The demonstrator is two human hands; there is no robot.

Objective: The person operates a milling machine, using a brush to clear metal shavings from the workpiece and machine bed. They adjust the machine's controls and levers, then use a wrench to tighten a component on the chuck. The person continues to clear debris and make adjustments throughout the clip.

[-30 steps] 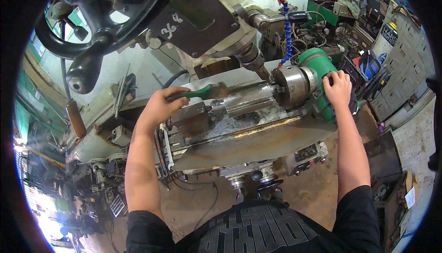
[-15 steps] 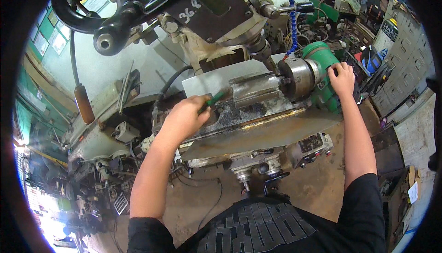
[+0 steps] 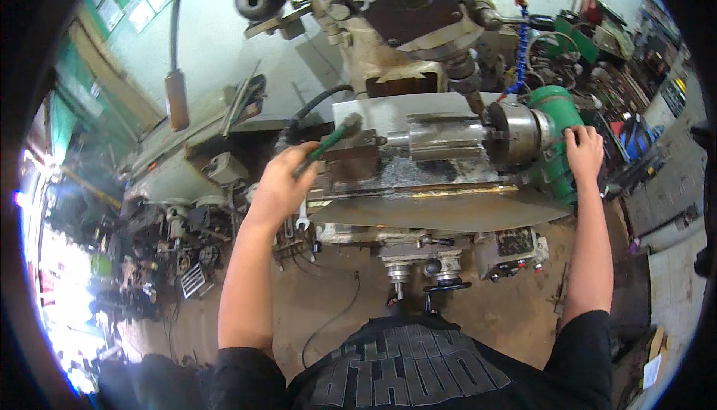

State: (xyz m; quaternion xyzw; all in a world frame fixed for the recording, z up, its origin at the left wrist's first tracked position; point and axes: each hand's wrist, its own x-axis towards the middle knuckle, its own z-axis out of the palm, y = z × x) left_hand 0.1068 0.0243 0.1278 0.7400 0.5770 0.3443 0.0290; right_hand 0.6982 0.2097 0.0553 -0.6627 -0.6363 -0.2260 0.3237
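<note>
My left hand (image 3: 280, 182) is closed round the green handle of a brush (image 3: 330, 143). The brush's bristle end points up and right, above the dark tailstock block (image 3: 357, 157). A grooved metal cylinder (image 3: 446, 138) lies level between that block and a round steel chuck (image 3: 514, 135). On the right, the chuck joins a green cylindrical housing (image 3: 554, 111). My right hand (image 3: 585, 154) rests at the right side of this housing with fingers curled; what they grip is hidden. Metal chips (image 3: 403, 172) lie on the machine table below the cylinder.
The milling machine head (image 3: 403, 3) hangs over the work, its spindle (image 3: 464, 74) close behind the cylinder. A blue coolant hose (image 3: 521, 51) hangs near the chuck. A bent sheet (image 3: 448, 212) runs along the table's front. Hand cranks (image 3: 447, 285) stick out below.
The brush has come away from the grooved cylinder and now tilts up over the tailstock block. My right hand stays at the green housing. The whole view has shifted.
</note>
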